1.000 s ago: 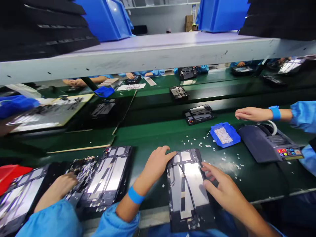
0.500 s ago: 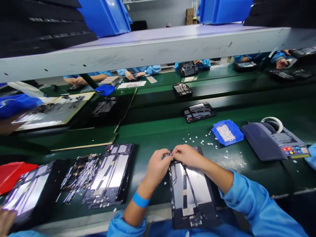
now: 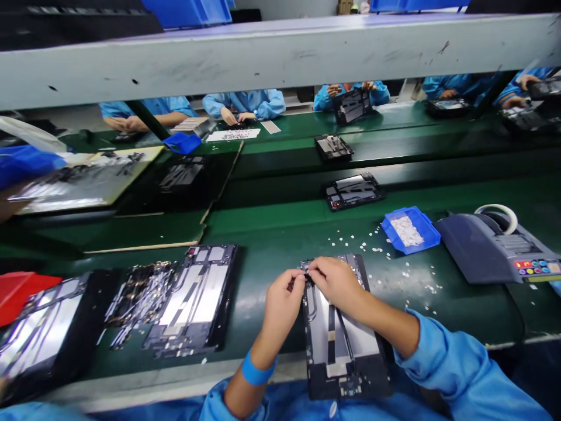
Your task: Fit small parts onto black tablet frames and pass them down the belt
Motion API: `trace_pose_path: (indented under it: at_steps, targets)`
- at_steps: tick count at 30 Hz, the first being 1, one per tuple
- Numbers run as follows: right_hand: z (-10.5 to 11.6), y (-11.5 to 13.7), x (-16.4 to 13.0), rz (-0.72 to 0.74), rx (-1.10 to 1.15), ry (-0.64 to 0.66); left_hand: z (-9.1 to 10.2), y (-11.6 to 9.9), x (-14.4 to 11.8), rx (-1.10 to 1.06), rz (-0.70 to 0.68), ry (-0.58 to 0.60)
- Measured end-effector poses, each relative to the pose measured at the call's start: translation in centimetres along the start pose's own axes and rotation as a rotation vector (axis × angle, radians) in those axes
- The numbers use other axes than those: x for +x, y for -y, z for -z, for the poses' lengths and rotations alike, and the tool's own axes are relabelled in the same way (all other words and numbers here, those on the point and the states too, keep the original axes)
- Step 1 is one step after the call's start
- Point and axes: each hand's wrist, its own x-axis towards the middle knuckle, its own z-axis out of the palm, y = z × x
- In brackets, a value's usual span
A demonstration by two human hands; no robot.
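Roughly, biggest to smallest:

1. Shelf beam [image 3: 280, 52] spans the top. Green bench [image 3: 272, 240] below it, other workers in blue sleeves along the far side.
2. Tape dispenser [image 3: 491, 248] sits at the right on the bench, untouched.
3. Two more frames lie left: one [image 3: 195, 301] with a pile of loose parts [image 3: 140, 298] beside it, another [image 3: 39, 333] at the far left edge.
4. Work frame [image 3: 339, 345] lies flat at the near bench edge, straight in front of the person, its long side pointing away.
5. Blue tray [image 3: 427, 228] of small white bits sits right of and beyond the frame. More bits are scattered between them.
6. Left hand [image 3: 283, 301] and right hand [image 3: 337, 283] meet at the frame's far-left corner. Both are pinched shut on something tiny there; can't tell what.
7. Progress, my read: fitting at that corner is under way, not finished. Rest of the frame shows no hand on it. Left-side frames look queued or done, can't tell which.
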Motion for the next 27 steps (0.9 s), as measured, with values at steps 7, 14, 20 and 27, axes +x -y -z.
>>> trace_pose_path:
  at_steps: [7,14,20,27]
  targets:
    - [-0.1,-0.5,-0.2,0.108,-0.100,0.071,0.0,0.6,-0.6,0.269,-0.300,-0.023]
    - [-0.8,0.2,-0.2,0.066,-0.287,0.061,0.1,0.4,-1.0,0.423,-0.504,-0.010]
    - [5.1,-1.7,-0.1,-0.043,-0.449,-0.172,-0.4,0.9,0.1,0.019,-0.107,0.023]
    - [18.1,-12.0,-2.2,-0.655,-0.924,-0.196,-0.6,1.9,1.4,-0.425,0.175,0.069]
